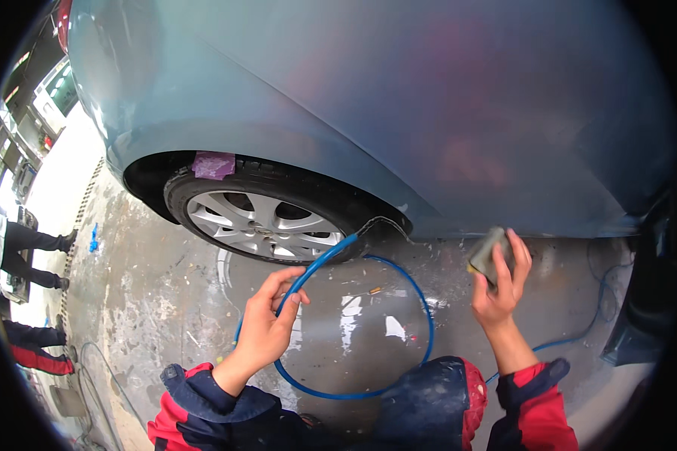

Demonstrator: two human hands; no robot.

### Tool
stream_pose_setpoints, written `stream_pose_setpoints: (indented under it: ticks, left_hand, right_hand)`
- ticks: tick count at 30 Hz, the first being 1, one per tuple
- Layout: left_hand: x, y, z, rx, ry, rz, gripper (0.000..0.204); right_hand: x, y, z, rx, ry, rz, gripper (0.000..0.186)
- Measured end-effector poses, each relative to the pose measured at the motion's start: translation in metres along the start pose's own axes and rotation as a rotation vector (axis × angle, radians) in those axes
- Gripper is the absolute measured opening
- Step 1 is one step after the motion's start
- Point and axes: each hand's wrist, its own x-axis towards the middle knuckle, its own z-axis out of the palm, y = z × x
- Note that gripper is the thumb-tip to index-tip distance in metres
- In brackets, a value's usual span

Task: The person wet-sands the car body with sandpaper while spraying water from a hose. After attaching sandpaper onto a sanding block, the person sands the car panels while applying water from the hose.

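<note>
In my left hand [267,319] is a blue hose [325,257], its fingers wrapped round it near the end. A thin stream of water [384,220] arcs from the hose end beside the rear of the wheel [263,225]. My right hand [504,282] grips a grey-green sanding pad [487,255] with a yellowish edge, held just below the lower edge of the blue-grey car body [444,135]. The pad's exact kind is hard to make out. From my left hand the hose loops down over the wet floor.
A purple pad [214,165] rests on top of the tyre. At right stands a dark open car door [643,293], with more blue hose [572,338] on the floor nearby. Two people [34,248] stand at far left, near a small blue object [94,237].
</note>
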Motion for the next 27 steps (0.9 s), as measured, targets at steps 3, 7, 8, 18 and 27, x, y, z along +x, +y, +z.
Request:
stream_pose_setpoints:
  ticks: [3, 7, 8, 18, 27]
  left_hand:
    - [-0.004, -0.026, 0.014, 0.109, -0.145, -0.006, 0.035]
    - [-0.016, -0.033, 0.008, 0.142, -0.237, -0.045, 0.036]
    - [-0.017, -0.033, 0.005, 0.130, -0.225, -0.011, 0.036]
    - [-0.013, -0.046, -0.016, -0.024, -0.163, 0.063, 0.036]
    - [-0.011, -0.049, -0.029, -0.117, -0.127, 0.101, 0.036]
  right_hand:
    - [0.089, -0.020, 0.027, -0.147, -0.050, -0.460, 0.036]
    - [0.150, -0.066, 0.062, -0.150, 0.219, -0.600, 0.025]
    - [0.160, -0.076, 0.068, -0.173, 0.212, -0.591, 0.024]
    - [0.184, -0.108, 0.075, -0.252, 0.155, -0.661, 0.034]
    - [0.196, -0.096, 0.069, -0.250, 0.148, -0.731, 0.045]
